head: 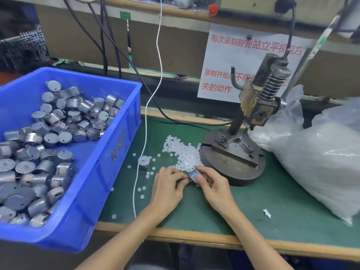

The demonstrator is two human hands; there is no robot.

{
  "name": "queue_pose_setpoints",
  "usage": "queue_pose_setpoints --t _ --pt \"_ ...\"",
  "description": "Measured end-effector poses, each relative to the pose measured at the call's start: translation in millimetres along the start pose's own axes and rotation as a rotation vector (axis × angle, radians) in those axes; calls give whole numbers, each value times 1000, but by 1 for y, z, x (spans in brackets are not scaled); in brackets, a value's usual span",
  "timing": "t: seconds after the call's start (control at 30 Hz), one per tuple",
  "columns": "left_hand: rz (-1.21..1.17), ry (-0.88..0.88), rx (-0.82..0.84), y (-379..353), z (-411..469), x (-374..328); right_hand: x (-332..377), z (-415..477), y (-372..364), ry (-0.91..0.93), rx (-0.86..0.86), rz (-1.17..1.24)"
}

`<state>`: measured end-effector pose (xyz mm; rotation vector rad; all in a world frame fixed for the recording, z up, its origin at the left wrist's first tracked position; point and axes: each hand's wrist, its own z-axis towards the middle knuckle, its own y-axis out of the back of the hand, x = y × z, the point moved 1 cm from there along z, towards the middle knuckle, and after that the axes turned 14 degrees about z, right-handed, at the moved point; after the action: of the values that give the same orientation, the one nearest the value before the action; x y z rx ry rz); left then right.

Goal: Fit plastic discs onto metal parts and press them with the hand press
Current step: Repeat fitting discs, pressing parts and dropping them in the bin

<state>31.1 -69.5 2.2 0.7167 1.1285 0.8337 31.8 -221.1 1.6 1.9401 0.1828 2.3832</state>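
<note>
The right hand (210, 184) pinches a small silver cylindrical metal part (193, 174) between thumb and fingers, just in front of the round base of the grey iron hand press (233, 158). It holds the metal part tilted towards the left hand (169, 184), probably so that the end that takes a disc faces the other fingers.

The left hand's fingers are curled with their tips touching or almost touching the metal part. I cannot tell whether they pinch a disc, as nothing white shows between them.

The loose heap of small white plastic discs (183, 152) lies on the green desk (253, 207) against the left side of the press base, within easy reach of both hands. A second metal part (144, 162) stands upright on the desk left of the press, beyond the heap, likely next in line.

The blue plastic crate (116, 133), filled with many more metal parts, sits well to the left of the press. A clear plastic bag (321, 162) lies right of the press. The press's flat fixture is bare, so pressing seems not yet begun for this piece.
</note>
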Motion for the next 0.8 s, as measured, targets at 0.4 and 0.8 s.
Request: queue_pose_setpoints --t 0.4,0.8 --pt "-138 149 -75 0 -2 3 0 1 -3 150 69 -159" --pt "-135 124 -14 1 -3 3 -1 1 -6 298 73 -348"
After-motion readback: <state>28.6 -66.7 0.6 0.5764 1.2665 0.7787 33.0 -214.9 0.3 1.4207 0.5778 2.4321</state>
